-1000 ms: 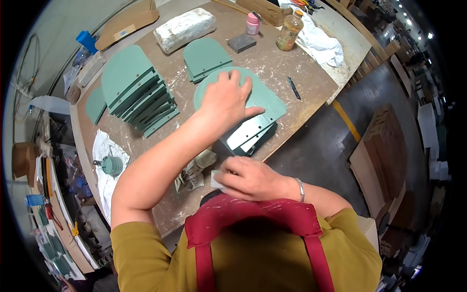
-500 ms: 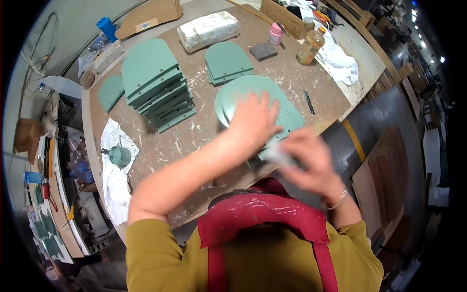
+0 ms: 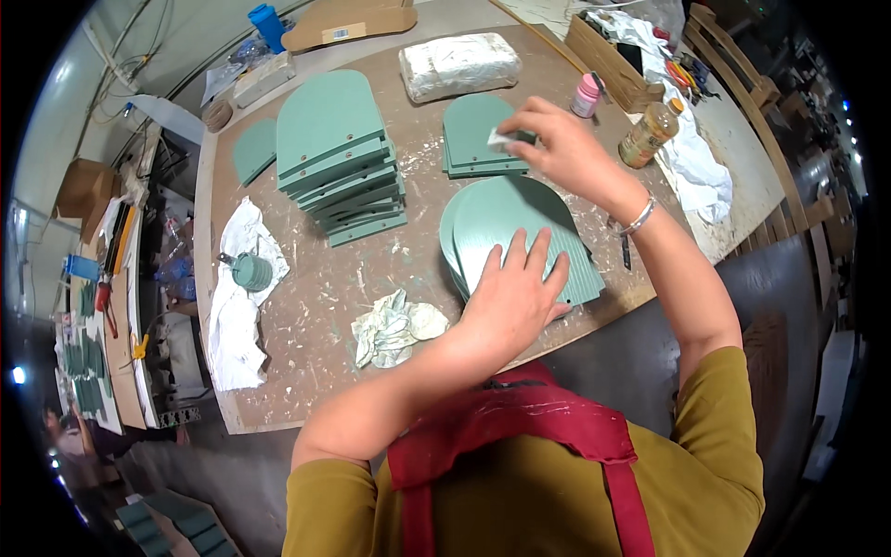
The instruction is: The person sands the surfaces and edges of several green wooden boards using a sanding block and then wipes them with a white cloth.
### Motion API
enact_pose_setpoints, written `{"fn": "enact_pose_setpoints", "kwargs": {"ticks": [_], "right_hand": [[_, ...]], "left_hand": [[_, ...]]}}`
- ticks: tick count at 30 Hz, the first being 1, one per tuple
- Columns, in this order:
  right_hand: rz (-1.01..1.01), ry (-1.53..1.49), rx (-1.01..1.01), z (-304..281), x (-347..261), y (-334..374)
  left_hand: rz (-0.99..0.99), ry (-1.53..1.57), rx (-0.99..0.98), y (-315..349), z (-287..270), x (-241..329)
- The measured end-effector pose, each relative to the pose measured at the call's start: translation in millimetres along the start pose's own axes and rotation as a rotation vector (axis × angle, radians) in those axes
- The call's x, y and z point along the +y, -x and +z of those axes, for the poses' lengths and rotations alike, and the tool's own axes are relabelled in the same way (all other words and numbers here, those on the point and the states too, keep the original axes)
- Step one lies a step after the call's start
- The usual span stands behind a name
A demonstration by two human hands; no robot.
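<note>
My left hand lies with fingers spread on the top one of several round-ended green panels near the table's front edge. My right hand is raised over the far side, its fingers closed on a small whitish pad whose exact kind I cannot make out. Just behind that pad lies a short stack of similar green panels. A taller, uneven stack of green panels stands to the left, with one more green panel flat beside it.
A crumpled pale cloth lies left of my left forearm. At left, a green-coated cup with a brush-like handle rests on a white cloth. Far off are a wrapped white bundle, a pink bottle and a drink bottle.
My right hand has moved from the panel's near right edge up and away to its far side, carrying the pad. My left hand has slid nearer. The crumpled cloth now shows.
</note>
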State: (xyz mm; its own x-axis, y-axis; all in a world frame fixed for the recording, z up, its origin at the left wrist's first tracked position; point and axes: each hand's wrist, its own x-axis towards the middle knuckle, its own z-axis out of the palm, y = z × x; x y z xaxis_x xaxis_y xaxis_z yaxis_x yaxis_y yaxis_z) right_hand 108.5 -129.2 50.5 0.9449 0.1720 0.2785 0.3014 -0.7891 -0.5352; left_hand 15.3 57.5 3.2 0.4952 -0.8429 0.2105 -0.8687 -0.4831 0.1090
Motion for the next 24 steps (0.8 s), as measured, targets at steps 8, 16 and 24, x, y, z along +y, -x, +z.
{"fn": "enact_pose_setpoints", "kwargs": {"ticks": [8, 16, 24], "right_hand": [[-0.254, -0.032, -0.256, 24.9, 3.5, -15.7], [-0.263, -0.002, -0.259, 24.4, 6.1, -19.3], [-0.259, -0.096, -0.230, 29.8, 6.7, -13.7]], "left_hand": [[-0.046, 0.077, -0.075, -0.7, -2.8, -0.9], [-0.047, 0.121, -0.105, -3.0, -5.4, -1.4], [-0.037, 0.105, -0.098, -2.4, -4.5, -2.7]]}}
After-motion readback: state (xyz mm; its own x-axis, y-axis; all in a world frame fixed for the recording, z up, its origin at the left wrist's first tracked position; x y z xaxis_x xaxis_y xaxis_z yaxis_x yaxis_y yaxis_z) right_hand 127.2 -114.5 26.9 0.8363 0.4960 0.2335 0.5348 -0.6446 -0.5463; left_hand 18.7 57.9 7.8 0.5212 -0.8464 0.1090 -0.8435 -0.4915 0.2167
